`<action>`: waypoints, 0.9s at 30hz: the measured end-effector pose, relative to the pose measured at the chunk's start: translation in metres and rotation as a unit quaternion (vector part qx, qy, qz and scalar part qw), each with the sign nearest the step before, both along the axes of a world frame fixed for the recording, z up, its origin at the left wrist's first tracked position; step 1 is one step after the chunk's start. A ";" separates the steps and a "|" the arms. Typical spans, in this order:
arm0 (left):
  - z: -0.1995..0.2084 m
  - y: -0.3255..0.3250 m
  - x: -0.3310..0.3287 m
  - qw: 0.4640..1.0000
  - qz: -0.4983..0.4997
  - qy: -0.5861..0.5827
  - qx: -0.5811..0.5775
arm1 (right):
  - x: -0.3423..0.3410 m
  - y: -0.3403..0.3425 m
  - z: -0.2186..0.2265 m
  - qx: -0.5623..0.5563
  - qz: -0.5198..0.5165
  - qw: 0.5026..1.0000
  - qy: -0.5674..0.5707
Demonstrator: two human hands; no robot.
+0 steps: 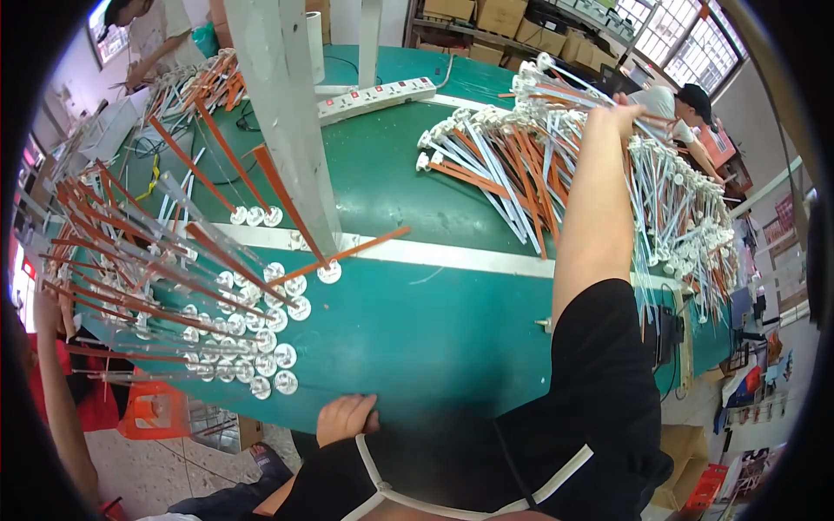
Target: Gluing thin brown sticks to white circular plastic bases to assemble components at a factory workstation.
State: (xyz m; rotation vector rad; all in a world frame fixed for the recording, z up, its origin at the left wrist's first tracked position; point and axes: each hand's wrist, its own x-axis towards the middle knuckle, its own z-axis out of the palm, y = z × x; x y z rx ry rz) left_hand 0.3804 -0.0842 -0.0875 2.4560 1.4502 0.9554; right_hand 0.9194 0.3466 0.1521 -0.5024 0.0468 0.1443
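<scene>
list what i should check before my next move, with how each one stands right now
1. Right hand at the stick pile: ok.
2. Its grip on a stick: cannot tell; fingers and sticks blend together.
3. Left hand apart from the white discs: ok, it is at the near edge of the green table.
4. Every orange stick upright: not ok; one leans steeply right.
5. Power strip apart from both hands: ok.

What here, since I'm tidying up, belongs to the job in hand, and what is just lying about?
Likely the job's:
pile of orange and pale rods with white ends, by the right hand;
rods upright or leaning on white discs, at left.

Apparently just about:
power strip;
cardboard boxes in the background.
</scene>
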 end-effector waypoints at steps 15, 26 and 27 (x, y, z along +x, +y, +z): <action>0.017 0.005 0.009 1.000 0.014 0.021 -0.013 | 0.082 -0.006 -0.122 -0.065 0.171 0.983 -0.008; 0.017 0.000 0.010 0.999 0.037 0.017 0.002 | 0.034 -0.021 -0.097 -0.035 0.242 0.969 -0.043; 0.016 -0.001 0.010 0.999 0.039 0.020 -0.004 | 0.020 -0.029 -0.087 -0.047 0.263 0.961 -0.067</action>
